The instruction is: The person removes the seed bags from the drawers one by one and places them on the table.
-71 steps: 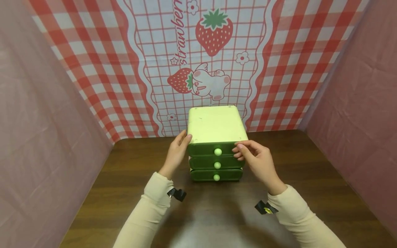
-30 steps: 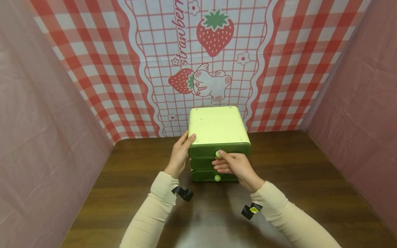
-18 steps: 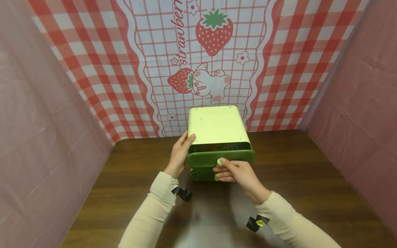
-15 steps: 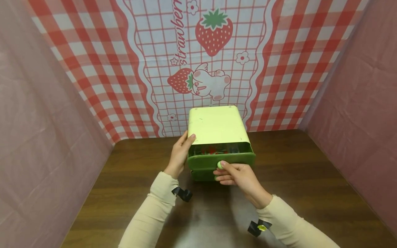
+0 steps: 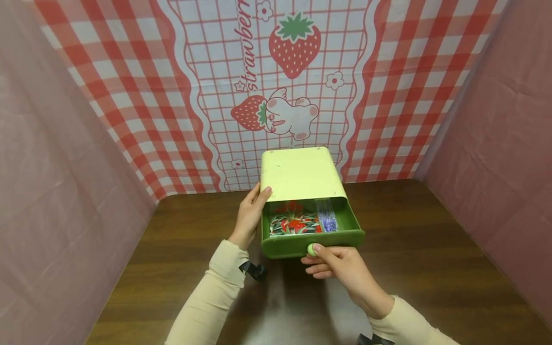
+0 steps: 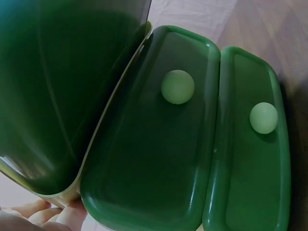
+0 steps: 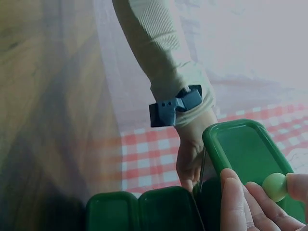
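A small cabinet (image 5: 302, 172) with a pale green case and three dark green drawers stands on the table. Its top drawer (image 5: 284, 248) is pulled well out. The right hand (image 5: 345, 268) pinches that drawer's round light green knob (image 7: 275, 186) between thumb and fingers. Against the cabinet's left side lies the left hand (image 5: 247, 215), its thumb at the top edge and its fingers along the wall. Inside the drawer are a clear packet with a red and green pattern (image 5: 295, 223) and a purple speckled strip (image 5: 327, 218).
In the left wrist view the middle drawer (image 6: 144, 154) and bottom drawer (image 6: 250, 168) are closed. Behind the cabinet hangs a red-checked strawberry cloth (image 5: 297, 52). Pink curtains (image 5: 496, 143) flank the brown wooden table (image 5: 172, 268). Both wrists wear black camera mounts (image 5: 254, 270).
The right hand has moved from the cabinet's right front corner to the top knob and drawn that drawer toward the person, revealing its contents. The left hand has settled against the cabinet's side.
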Motion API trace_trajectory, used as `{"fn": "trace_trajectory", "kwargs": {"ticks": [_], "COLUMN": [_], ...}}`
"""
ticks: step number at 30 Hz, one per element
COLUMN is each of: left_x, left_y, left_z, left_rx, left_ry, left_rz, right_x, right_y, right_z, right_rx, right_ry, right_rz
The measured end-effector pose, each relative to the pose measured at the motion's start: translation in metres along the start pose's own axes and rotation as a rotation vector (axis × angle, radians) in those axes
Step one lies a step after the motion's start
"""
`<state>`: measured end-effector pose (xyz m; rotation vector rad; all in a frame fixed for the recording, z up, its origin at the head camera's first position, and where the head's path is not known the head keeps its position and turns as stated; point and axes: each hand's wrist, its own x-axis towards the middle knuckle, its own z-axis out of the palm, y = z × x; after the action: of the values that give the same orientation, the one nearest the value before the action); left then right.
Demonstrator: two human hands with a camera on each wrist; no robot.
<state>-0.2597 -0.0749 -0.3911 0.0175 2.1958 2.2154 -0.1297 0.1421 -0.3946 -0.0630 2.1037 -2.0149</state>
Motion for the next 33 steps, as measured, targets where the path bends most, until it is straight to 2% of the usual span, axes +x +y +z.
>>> {"fn": "trace_trajectory", "kwargs": {"ticks": [4,5,10,27,33], "left_x": [-0.001,0.002,0.001,0.001,0.002], "left_y": [0.0,-0.004,-0.007,-0.009,-0.009], "left_z": [0.0,0.0,0.0,0.001,0.0], "left_rx": [0.009,0.006,0.005,-0.011,-0.014], "left_ry": [0.0,0.0,0.004,0.003,-0.007], "left_rz": [0.01,0.013,0.032,0.037,0.021], "right_x": [-0.007,-0.008,-0.01,-0.022,-0.022], "right_y": [0.007,0.009,0.02,0.042,0.042], "right_z": [0.0,0.0,0.003,0.01,0.007], "right_rx": [0.002,0.001,0.017,0.033,-0.001], "right_ry": [-0.012,-0.012,0.009,0.02,-0.034], "right_rz": [-0.012,-0.015,-0.02,-0.009,-0.064]}}
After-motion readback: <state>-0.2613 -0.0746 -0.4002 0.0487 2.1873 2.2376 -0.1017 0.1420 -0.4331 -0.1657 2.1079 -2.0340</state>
